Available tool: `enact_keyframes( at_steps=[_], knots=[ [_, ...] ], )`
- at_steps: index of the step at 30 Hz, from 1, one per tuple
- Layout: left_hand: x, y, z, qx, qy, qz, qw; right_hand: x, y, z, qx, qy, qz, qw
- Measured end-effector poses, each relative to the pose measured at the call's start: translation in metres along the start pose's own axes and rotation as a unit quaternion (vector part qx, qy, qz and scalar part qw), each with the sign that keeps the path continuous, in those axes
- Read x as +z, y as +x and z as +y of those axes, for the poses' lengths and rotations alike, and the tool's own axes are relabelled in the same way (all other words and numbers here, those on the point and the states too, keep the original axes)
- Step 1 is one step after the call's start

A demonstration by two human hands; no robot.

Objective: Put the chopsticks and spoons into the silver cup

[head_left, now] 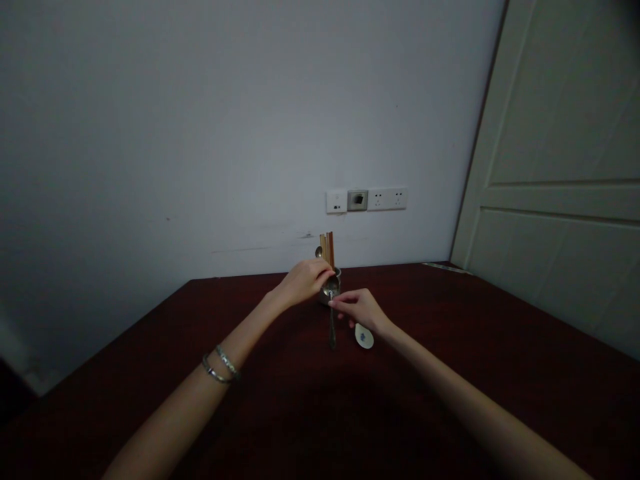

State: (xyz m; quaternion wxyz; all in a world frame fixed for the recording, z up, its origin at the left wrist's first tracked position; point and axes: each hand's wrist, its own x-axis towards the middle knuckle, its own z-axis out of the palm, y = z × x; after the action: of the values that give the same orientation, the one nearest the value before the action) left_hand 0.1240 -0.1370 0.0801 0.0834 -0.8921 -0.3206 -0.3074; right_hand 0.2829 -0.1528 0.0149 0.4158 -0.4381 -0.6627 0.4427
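Observation:
A metal spoon (pixel 333 331) hangs in front of me with its bowl up and its handle pointing down. My right hand (pixel 359 308) is closed, pinching it at the neck between thumb and fingers. At the rim of the spoon's bowl, the fingers of my left hand (pixel 306 279) are pressed together on its upper edge. Just behind both hands stands a round holder (pixel 339 272), partly covered by them and the spoon. Several chopsticks (pixel 327 248) and another spoon (pixel 319 252) stick up from it. Below my right hand a white spoon with a blue pattern (pixel 365 337) lies on the table.
The dark red table (pixel 280 413) reaches back to a pale wall (pixel 240 133). Sockets and a switch panel (pixel 387 199) sit on the wall above the holder. A light panelled door (pixel 560 147) stands on the right. A thin strip (pixel 447 268) lies at the table's back right edge.

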Motion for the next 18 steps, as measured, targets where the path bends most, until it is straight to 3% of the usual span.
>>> enact_keyframes(
  at_steps=[5, 8, 13, 18],
  knots=[
    [0.001, -0.003, 0.001, -0.015, -0.073, 0.016, 0.997, -0.001, 0.001, 0.003, -0.004, -0.001, 0.002, 1.000],
    [0.004, -0.011, -0.004, -0.079, -0.136, 0.052, 0.986, -0.003, 0.001, 0.005, -0.009, 0.014, 0.006, 1.000],
    [0.021, -0.032, -0.014, -0.200, -0.252, 0.082, 0.943, -0.010, 0.001, 0.002, -0.028, 0.045, 0.018, 0.998],
    [0.045, -0.047, -0.010, -0.300, -0.328, 0.027, 0.896, -0.016, 0.004, 0.000, -0.045, 0.053, 0.033, 0.997]
  ],
)
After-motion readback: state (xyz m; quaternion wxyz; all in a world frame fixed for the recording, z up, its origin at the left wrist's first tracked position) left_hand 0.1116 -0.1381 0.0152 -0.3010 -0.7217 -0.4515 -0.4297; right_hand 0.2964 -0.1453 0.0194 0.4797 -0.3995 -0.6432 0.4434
